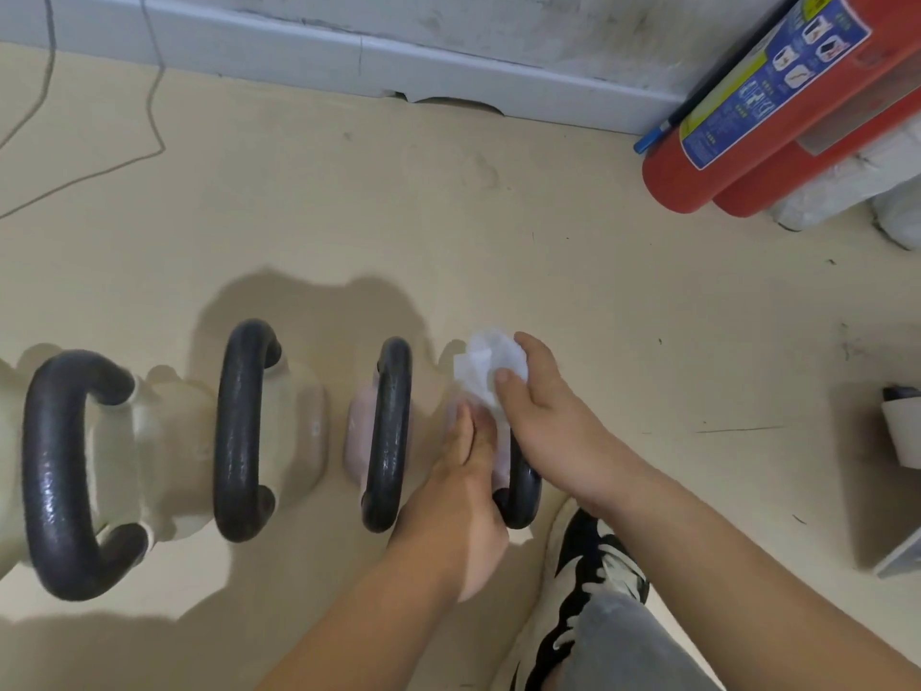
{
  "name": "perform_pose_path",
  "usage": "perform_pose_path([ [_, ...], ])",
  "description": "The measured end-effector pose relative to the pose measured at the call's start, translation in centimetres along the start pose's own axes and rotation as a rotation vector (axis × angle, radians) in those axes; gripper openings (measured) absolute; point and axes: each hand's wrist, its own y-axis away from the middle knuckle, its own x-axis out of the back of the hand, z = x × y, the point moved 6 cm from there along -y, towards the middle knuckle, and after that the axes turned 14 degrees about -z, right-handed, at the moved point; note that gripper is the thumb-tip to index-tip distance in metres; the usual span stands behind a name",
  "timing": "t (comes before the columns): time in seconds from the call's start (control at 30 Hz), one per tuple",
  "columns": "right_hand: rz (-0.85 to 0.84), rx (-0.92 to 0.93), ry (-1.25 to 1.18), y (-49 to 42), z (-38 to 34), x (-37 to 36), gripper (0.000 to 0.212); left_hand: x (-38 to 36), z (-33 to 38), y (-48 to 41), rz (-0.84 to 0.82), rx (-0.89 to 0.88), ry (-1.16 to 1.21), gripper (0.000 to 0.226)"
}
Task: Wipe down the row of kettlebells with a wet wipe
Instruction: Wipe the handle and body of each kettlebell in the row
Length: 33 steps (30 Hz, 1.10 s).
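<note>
Our left hand [461, 486], grip open, steadies the kettlebell [521, 486] nearest the fire extinguisher [737, 117]; our right hand [548, 406] grips the wet wipe [486, 361] (crumpled). We should rub all round it.

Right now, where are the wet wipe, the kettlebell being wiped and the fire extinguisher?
wet wipe [487, 364], head view, middle of the crumpled white bunch.
rightmost kettlebell [522, 493], head view, near end of its black handle.
fire extinguisher [692, 174], head view, red lower body.

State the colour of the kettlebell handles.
The kettlebell handles are black with a slight sheen; the head view shows them best.
</note>
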Motion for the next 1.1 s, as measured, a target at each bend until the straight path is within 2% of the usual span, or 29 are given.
perform_pose_path([
  [0.07, -0.048, 0.026, 0.013, 2.4, 0.9, -1.6, 0.06, -0.6, 0.6, -0.3, -0.067, -0.038, -0.008, 0.062],
  [0.13, -0.092, 0.011, 0.037, 4.3, 2.0, -3.1, 0.064, -1.0, 0.7, -0.6, -0.049, -0.066, 0.217, 0.047],
  [0.2, -0.087, -0.02, 0.061, 5.5, 2.6, -3.8, 0.062, -1.1, -0.2, -0.4, -0.055, -0.024, 0.302, 0.06],
  [0.23, -0.067, -0.022, 0.04, 5.8, 2.4, -3.8, 0.057, -0.6, 0.1, -0.1, 0.0, -0.032, 0.28, 0.072],
  [0.27, -0.032, -0.022, 0.013, 5.7, 2.0, -3.4, 0.05, -0.4, -0.2, 0.0, 0.108, -0.014, 0.265, 0.077],
  [0.3, 0.026, -0.024, 0.014, 5.2, 1.5, -2.8, 0.04, -0.3, -0.4, 0.1, 0.127, 0.007, 0.204, 0.076],
  [0.4, 0.149, -0.065, 0.097, 1.9, 0.0, -0.3, 0.022, -0.5, -0.2, -0.3, 0.012, -0.004, 0.116, 0.065],
  [0.47, 0.137, -0.087, 0.155, -0.6, -1.0, 0.7, 0.023, -0.3, 0.7, 0.0, -0.036, -0.017, -0.039, 0.084],
  [0.6, 0.079, -0.161, 0.482, -4.1, -2.1, 1.8, 0.031, 0.2, 0.8, 0.6, -0.004, 0.013, -0.095, 0.094],
  [0.63, 0.049, -0.16, 0.469, -4.4, -2.0, 2.0, 0.028, 0.1, 0.7, 0.5, -0.005, 0.002, -0.131, 0.094],
  [0.73, 0.011, -0.118, 0.236, -3.7, -1.2, 2.3, 0.031, 0.1, 0.6, 0.2, -0.009, -0.011, -0.093, 0.093],
  [0.87, 0.15, -0.049, 0.472, -0.7, -1.1, 1.5, 0.033, -0.1, 0.3, -0.1, -0.009, -0.039, -0.117, 0.09],
  [0.97, 0.118, -0.018, 0.45, 1.7, -1.2, 0.2, 0.059, -0.2, 0.0, -0.4, -0.007, -0.053, -0.151, 0.075],
  [1.1, 0.014, -0.136, 0.236, 4.0, -0.7, -1.9, 0.072, -0.6, -1.5, -0.7, -0.002, -0.016, -0.239, 0.06],
])
